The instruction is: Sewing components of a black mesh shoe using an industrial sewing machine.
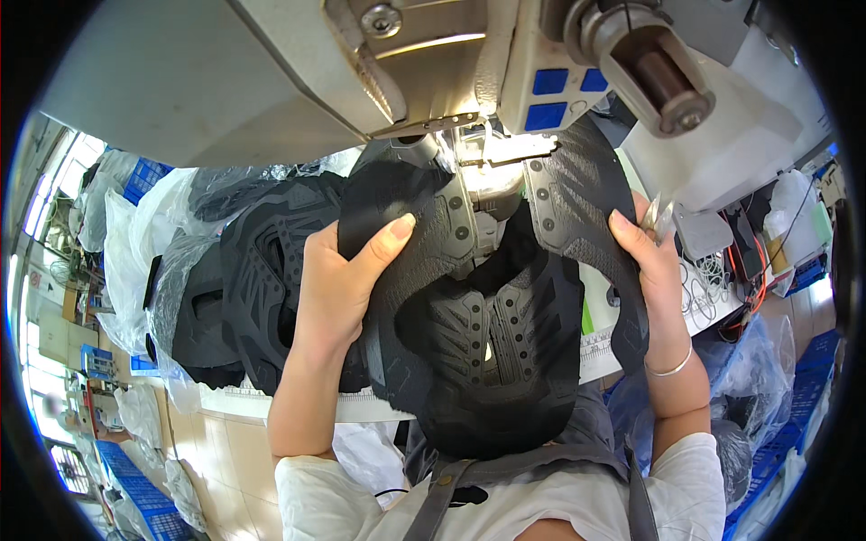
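Note:
Under the sewing machine's lit needle area [487, 149], a black shoe upper [433, 221] lies spread, its two eyelet sides apart. My left hand [336, 284] grips its left side, thumb on top and fingers hidden beneath. On the other side, my right hand [651, 261] pinches the edge with its thumb. Small metal thread snips [663, 219] stick up from that same hand. Another black upper [501, 397] with rows of eyelets hangs over the table's front edge toward my lap; whether it joins the first one I cannot tell.
Several black uppers [262, 279] are piled left of my arm, beside clear plastic bags [144, 243]. The machine head [225, 72] spans the top, with a thread bobbin [658, 77] at right. Loose cords [704, 293] and blue crates [789, 433] are on the right.

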`<state>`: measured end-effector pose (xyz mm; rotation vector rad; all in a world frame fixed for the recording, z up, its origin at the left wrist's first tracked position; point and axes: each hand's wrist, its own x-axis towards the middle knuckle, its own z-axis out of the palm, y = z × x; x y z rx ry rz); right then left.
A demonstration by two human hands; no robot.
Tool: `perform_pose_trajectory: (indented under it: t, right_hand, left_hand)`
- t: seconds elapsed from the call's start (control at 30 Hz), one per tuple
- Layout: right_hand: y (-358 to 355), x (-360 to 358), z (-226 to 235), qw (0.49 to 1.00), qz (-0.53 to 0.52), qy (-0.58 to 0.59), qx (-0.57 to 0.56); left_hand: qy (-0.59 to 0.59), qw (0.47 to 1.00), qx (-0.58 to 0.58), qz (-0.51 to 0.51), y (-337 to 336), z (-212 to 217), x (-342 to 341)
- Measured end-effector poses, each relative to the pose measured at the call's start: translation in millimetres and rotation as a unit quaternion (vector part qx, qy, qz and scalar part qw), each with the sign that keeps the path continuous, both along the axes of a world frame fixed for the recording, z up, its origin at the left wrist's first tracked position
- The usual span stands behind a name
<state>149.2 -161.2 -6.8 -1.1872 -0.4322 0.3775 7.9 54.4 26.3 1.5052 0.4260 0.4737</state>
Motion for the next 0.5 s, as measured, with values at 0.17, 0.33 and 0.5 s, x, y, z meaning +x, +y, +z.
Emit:
perform_pose_trajectory:
  t: [0.17, 0.33, 0.5]
  right_hand:
    - [6.0, 10.5, 7.3, 0.999, 0.033, 0.015, 0.002]
    - [1.7, 39.7, -3.7, 0.992, 0.113, 0.048, -0.023]
    - [25.1, 22.8, 12.9, 1.0, 0.019, 0.002, 0.011]
  left_hand:
    - [-0.02, 1.0, -0.012, -0.002, 5.9, 3.3, 9.1]
    - [-0.012, 1.0, -0.01, 0.002, 10.4, 11.7, 18.5]
    - [-0.005, 0.999, -0.008, -0.032, 26.1, 15.9, 27.5]
